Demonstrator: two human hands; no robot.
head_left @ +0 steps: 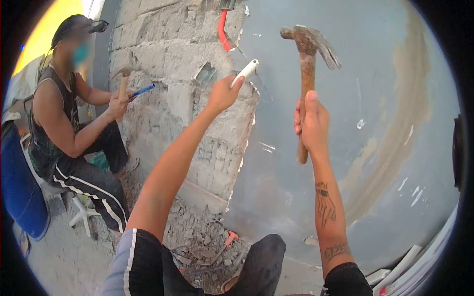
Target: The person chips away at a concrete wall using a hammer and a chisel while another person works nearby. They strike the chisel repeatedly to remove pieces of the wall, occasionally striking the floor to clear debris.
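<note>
My left hand (224,93) is closed around a white-handled tool (245,73), held near the edge where bare masonry meets the grey painted wall. The handle's end with a small hole points up and right; its other end is hidden by my fingers. In my right hand (314,123) is a claw hammer (307,47) with a worn wooden handle, raised upright in front of the grey wall (281,123). Its head is apart from the white handle. Left of my hands, the exposed block wall (165,89) has a rough, chipped surface.
A seated person (74,108) at left holds another hammer (123,84) and a blue tool (143,92). An orange conduit (224,32) and a metal box (204,73) sit in the masonry. Rubble (197,237) and an orange-handled tool (230,239) lie below.
</note>
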